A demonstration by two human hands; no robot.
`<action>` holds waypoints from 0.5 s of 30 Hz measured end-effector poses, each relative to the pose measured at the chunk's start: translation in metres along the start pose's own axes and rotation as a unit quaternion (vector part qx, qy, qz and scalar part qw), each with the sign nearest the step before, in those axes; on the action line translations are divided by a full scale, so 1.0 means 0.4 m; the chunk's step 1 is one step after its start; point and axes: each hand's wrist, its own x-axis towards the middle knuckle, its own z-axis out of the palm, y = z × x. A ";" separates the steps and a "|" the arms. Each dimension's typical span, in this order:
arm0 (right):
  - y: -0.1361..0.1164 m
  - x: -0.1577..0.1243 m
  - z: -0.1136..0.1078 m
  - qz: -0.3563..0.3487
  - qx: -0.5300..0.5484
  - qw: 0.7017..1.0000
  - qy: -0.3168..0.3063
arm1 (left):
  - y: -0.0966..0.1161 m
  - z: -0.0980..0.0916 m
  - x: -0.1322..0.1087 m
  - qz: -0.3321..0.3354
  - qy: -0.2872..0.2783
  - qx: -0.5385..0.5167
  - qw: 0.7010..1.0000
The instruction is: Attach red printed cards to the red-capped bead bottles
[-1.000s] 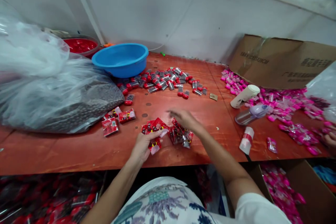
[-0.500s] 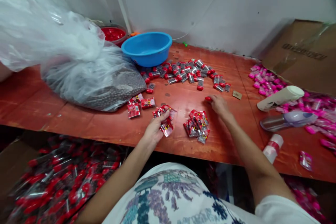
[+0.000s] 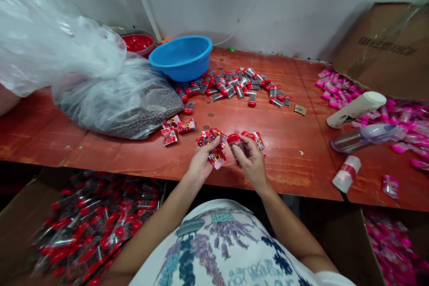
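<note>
My left hand (image 3: 201, 161) is closed on several red printed plastic packets (image 3: 217, 159), its thumb lying across them. Close beside it, my right hand (image 3: 254, 164) grips a small clear container with a red cap (image 3: 233, 138), the cap pointing towards the packets. Partly hidden behind my right hand lies a pile of similar red packets (image 3: 258, 139). Left of my hands, a few more printed packets (image 3: 169, 136) rest on the table. Farther back spreads a heap of red-capped containers (image 3: 239, 91) with dark round pieces inside.
A blue basin (image 3: 182, 73) and a plastic bag of dark beads (image 3: 134, 111) stand back left. On the right are a white cylinder (image 3: 357, 109), a clear bottle (image 3: 351, 142), pink-capped containers (image 3: 402, 129) and a cardboard box (image 3: 385, 58). Below the table's front edge, a box holds red-capped containers (image 3: 87, 237).
My right hand has come left and nearer from beyond the packet pile, bringing a red-capped container beside my left hand. My left hand keeps its packets. The view has shifted slightly.
</note>
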 end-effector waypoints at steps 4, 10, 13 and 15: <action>-0.008 -0.010 -0.001 -0.010 0.006 0.999 0.030 | -0.002 0.001 -0.013 0.042 0.004 0.009 0.999; -0.013 -0.027 0.009 -0.021 -0.011 0.999 0.037 | -0.002 0.004 -0.018 0.048 0.004 0.003 0.999; -0.008 -0.023 0.016 -0.004 -0.003 0.999 0.042 | -0.009 0.003 -0.022 0.040 0.008 0.005 0.999; -0.008 -0.023 0.020 0.009 0.033 0.999 0.020 | -0.013 0.002 -0.024 0.046 -0.001 0.003 0.999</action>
